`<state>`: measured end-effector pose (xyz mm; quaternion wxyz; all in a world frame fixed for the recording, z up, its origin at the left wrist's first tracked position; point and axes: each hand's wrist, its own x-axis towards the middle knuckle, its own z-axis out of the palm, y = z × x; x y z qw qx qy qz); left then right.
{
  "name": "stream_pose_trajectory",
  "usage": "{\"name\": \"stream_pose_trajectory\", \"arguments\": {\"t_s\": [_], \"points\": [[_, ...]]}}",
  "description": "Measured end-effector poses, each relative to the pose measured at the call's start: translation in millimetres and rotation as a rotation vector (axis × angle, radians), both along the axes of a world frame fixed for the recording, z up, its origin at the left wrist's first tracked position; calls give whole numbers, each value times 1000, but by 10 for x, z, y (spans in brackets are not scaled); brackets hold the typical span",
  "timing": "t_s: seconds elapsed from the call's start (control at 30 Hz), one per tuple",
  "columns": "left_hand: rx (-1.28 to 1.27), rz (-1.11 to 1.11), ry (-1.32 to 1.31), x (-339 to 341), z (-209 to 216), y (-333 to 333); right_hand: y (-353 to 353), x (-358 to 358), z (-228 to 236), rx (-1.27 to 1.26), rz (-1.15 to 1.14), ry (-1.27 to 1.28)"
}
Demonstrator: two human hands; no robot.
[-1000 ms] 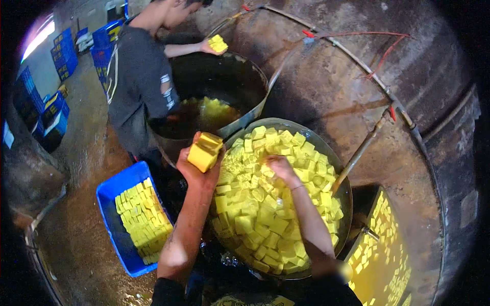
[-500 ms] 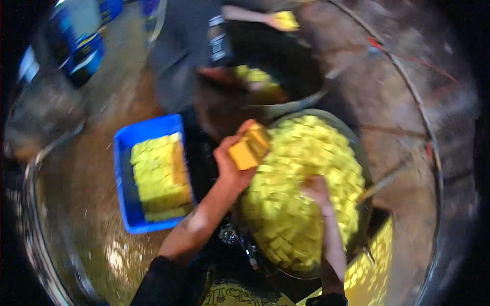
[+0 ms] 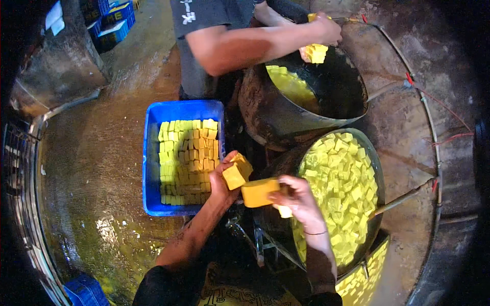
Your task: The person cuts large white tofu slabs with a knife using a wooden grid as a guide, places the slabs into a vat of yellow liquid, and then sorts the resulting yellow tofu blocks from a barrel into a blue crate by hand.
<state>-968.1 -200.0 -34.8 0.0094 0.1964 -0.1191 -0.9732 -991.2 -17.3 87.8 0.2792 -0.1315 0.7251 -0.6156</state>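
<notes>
the right hand (image 3: 302, 200), lifted out of the vat (image 3: 375, 158), now clasps a yellow tofu-like block (image 3: 258, 193). the left hand (image 3: 218, 184) curls round similar blocks (image 3: 234, 177); both are thus loaded, between vat and blue crate (image 3: 151, 158).

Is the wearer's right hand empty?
No, the right hand grips a yellow block, held close to another block in the left hand.
</notes>
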Motion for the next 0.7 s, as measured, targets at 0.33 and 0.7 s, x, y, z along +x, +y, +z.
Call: {"name": "stream_pose_trajectory", "arguments": {"t_s": [0.33,0.7], "points": [[132,3,-42,539,-457,-488,-1347,337,-260,255,276,411],[228,-168,-278,768,-1592,-853,-1718,132,-2028,176,307,-586]]}}
